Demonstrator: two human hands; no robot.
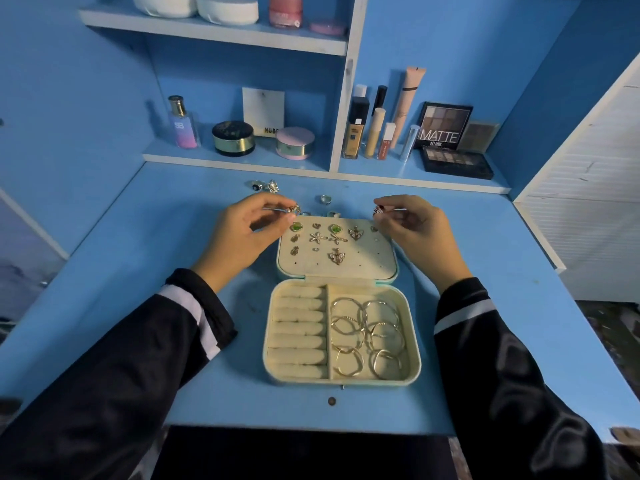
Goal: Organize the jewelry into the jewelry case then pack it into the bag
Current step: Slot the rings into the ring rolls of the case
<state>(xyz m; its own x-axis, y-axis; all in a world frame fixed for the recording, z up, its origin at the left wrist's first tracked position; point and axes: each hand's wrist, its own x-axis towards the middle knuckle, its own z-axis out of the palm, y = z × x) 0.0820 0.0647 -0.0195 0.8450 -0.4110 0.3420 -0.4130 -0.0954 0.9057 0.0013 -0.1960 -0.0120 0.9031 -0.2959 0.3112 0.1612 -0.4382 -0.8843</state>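
Left hand (242, 233) pinches a small gold piece (294, 209). Right hand (412, 230) pinches a dark-stoned ring (377, 211). Both are above the far edge of the open jewelry case (415, 362). Judged: light, rigid, slick, so grip by the band. Loose rings (325, 199) lie beyond on the smooth blue desk (138, 271). Cosmetics shelf (242, 157) behind.

The gold piece (293, 209) pinched by the left hand (242, 233) is too small to tell its kind; the right hand (412, 230) half hides a dark piece (377, 210); the upper edge cuts off the white jars (194, 5); the dark dot (331, 401) on the table (207, 393) is too small to name.
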